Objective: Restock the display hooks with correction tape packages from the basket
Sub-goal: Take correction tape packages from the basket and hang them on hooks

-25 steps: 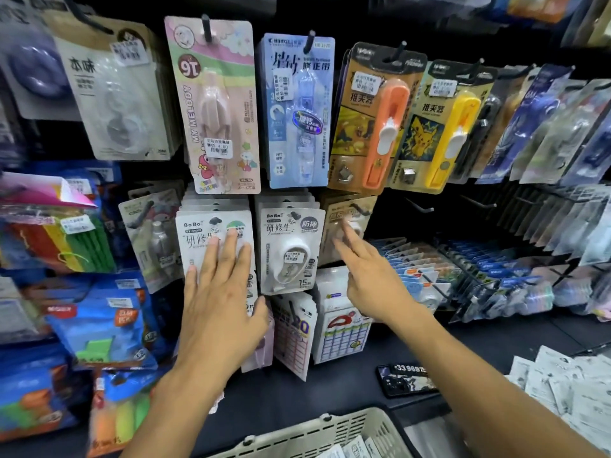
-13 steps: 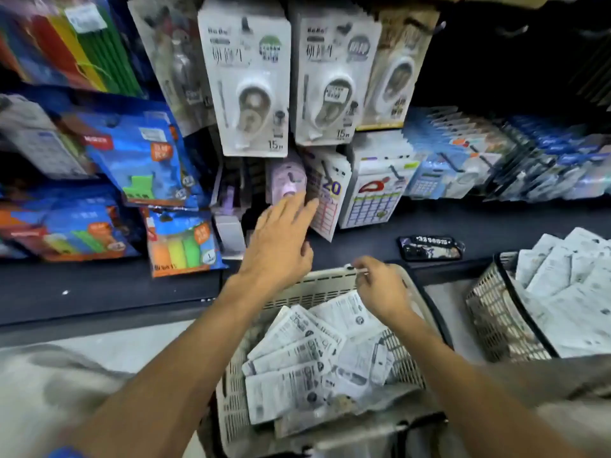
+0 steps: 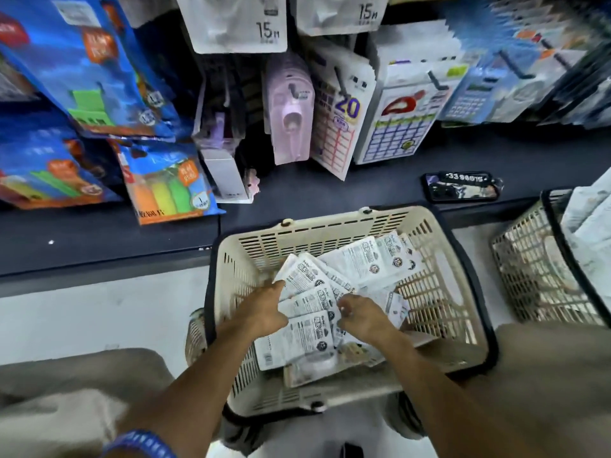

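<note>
- Down in the cream slotted plastic basket [image 3: 334, 233], both hands are on the loose heap of white printed correction tape packages [image 3: 363, 259], most lying back-side up.
- The left hand [image 3: 264, 312] comes in from 7 o'clock, fingers reaching toward 1 o'clock; its fingertips touch the edge of a fanned package at the pile's left side. Whether it pinches that card or only presses on it I cannot tell.
- The right hand [image 3: 363, 317] comes in from 5 o'clock with fingers curled down onto the packages just beside the left hand; a firm grip on any one card is not visible either.
- The nearest package [image 3: 297, 342] lies flat between and just below the two hands, at about 6 o'clock from the fingertips, its long axis running roughly 8 to 2 o'clock.
- Judging by reach, both hands are about equally near the pile; the left is closer to the fanned cards on the left side, the right to the ones spilling toward 2 o'clock.
- The target hooks sit at 12 o'clock, well apart from the basket, where white hanging cards marked 15m [image 3: 238, 28] already fill the upper display; a lifted package must travel up and forward and turn upright.
- A dark phone [image 3: 463, 186] lies on the black shelf ledge [image 3: 99, 239] at 1 o'clock, and a second mesh basket [image 3: 529, 276] stands at 3 o'clock.
</note>
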`<control>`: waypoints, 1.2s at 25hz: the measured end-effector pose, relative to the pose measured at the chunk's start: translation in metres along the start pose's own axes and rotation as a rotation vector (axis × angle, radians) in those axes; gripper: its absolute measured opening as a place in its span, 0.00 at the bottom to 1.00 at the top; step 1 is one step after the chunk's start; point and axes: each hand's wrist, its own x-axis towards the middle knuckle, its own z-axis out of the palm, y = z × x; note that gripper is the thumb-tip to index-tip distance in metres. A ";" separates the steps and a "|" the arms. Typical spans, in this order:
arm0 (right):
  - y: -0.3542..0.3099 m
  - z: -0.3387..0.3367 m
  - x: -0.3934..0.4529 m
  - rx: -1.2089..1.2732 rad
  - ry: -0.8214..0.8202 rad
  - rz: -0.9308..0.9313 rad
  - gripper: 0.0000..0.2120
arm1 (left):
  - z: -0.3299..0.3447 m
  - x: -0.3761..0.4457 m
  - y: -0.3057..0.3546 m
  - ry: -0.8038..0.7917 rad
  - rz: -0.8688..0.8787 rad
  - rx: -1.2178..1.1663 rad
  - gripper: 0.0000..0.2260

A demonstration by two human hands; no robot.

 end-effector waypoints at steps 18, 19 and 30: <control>-0.001 -0.008 -0.024 -0.147 -0.502 -0.018 0.42 | 0.024 0.000 0.000 -0.017 -0.022 0.039 0.11; -0.002 -0.005 -0.026 -0.190 -0.423 -0.063 0.36 | 0.024 0.001 0.000 -0.075 -0.016 0.033 0.11; -0.043 0.003 -0.026 0.712 0.249 0.276 0.31 | 0.019 -0.008 0.034 0.105 0.073 -0.420 0.19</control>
